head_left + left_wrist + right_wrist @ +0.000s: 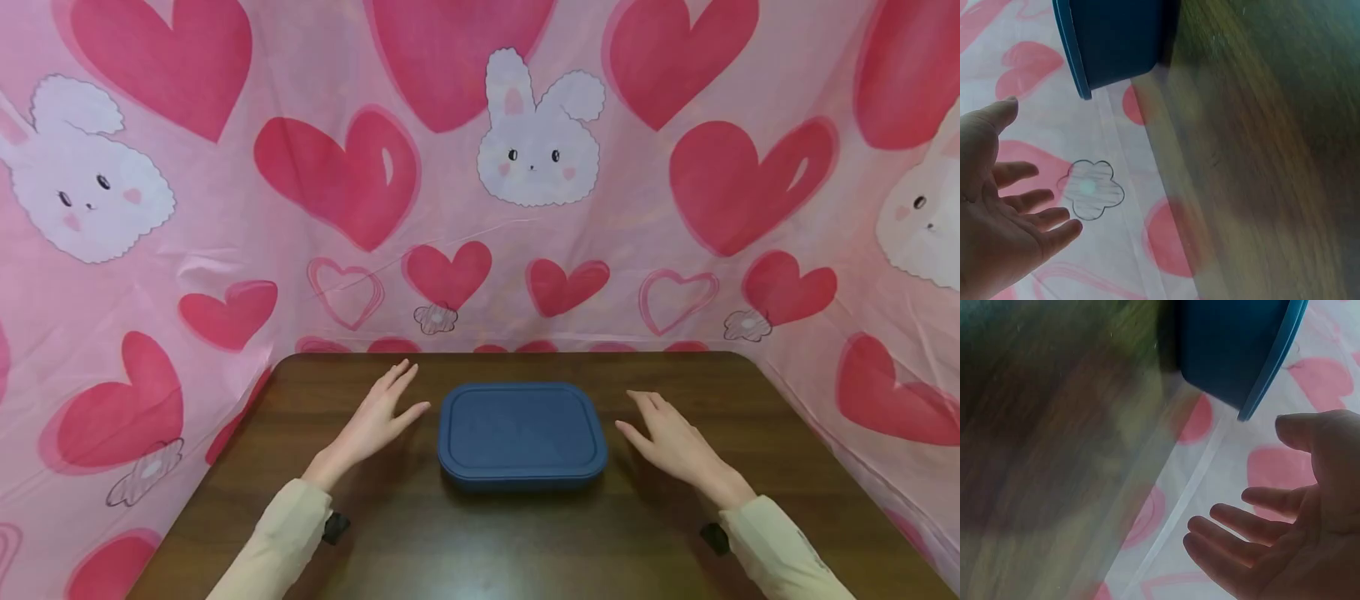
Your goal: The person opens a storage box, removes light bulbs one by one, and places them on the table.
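A dark blue rectangular container (522, 432) with rounded corners and a flat lid sits on the wooden table between the two hands. To its left, my left hand (372, 419) is held apart from it, fingers extended and thumb toward the box. My right hand (670, 439) mirrors this on the other side, also apart from the box. In the left wrist view the container's side (1119, 40) rises beyond the spread left hand (1007, 206). The right wrist view shows the container's other side (1229, 350) and the right hand (1285, 512) with relaxed, parted fingers. Neither hand holds anything.
The dark brown table (517, 542) has a rounded far edge. Pink cloth (450, 225) printed with hearts and rabbits hangs behind it and along both sides. Small black devices are strapped at the left wrist (335, 527) and right wrist (715, 538).
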A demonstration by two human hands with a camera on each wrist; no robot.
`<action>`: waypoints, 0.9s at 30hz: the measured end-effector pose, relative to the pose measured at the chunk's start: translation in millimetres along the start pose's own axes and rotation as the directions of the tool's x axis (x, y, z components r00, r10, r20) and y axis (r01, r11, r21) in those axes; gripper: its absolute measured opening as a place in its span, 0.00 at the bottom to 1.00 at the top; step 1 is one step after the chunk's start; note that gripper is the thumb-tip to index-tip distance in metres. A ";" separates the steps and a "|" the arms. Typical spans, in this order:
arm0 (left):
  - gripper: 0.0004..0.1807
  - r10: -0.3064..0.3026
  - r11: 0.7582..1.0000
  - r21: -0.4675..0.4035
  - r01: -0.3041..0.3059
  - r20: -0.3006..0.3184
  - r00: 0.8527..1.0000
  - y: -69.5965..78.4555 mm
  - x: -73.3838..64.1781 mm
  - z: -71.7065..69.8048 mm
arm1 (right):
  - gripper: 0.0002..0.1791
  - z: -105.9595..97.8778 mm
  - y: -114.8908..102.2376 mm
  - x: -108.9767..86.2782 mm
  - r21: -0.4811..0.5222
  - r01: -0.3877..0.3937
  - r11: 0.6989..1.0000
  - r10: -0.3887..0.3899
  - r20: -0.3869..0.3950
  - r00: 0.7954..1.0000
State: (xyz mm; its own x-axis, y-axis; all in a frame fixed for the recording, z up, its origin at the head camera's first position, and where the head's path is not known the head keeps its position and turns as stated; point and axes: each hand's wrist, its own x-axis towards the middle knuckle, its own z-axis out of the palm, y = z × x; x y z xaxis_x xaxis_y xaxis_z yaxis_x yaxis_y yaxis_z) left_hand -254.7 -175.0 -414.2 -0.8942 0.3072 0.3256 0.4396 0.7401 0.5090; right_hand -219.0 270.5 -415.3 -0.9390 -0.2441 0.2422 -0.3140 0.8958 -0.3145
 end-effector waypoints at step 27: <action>0.33 0.020 0.989 -0.144 -0.009 0.076 0.997 7.0 7.0 18.7 | 0.29 10.9 -24.8 -9.1 0.239 -0.028 0.971 0.007 0.089 0.996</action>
State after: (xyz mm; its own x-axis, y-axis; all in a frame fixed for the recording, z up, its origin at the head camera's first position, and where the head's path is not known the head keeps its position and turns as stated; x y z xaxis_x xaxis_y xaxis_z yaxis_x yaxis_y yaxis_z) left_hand -259.4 -156.5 -423.2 -0.8889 0.3669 0.2743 0.4554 0.6431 0.6156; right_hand -204.2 246.5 -419.7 -0.9499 -0.2701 0.1576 -0.3121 0.7876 -0.5314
